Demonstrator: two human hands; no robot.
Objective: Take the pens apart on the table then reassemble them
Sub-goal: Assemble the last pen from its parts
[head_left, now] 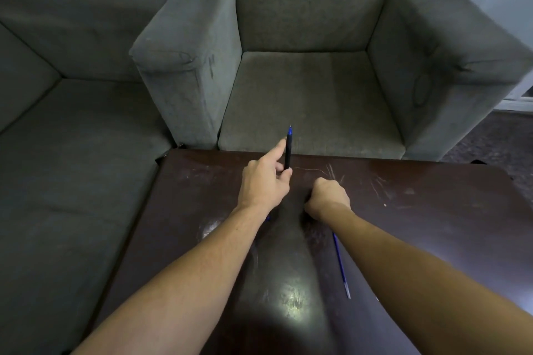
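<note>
1. The left hand (pixel 264 181) is raised over the far part of the tabletop (pixel 432 210), its grip closed on a pen (pixel 287 150).
2. The pen stands nearly upright, its dark barrel pinched at the lower end between thumb and fingers, with the forefinger stretched along its left side.
3. The pen's blue tip points up and away, showing against the seat of the armchair (pixel 311 95) beyond the tabletop's far edge.
4. The right hand (pixel 328 199) sits just right of the left hand and a little nearer, curled into a fist, knuckles up, low over the tabletop.
5. Whether that fist holds anything cannot be told; its fingers are tucked under and hidden.
6. A blue refill (pixel 341 265) lies flat on the tabletop beside the right forearm, running from under the wrist toward the near edge, its pale metal tip at the near end.
7. A small blue piece (pixel 268 217) peeks out under the left wrist on the tabletop; too little shows to tell what it is.
8. The tabletop is dark brown, scratched near the far edge, with a bright glare patch between the two forearms.
9. A grey sofa (pixel 72 153) stands left of the tabletop, beside the armchair.
</note>
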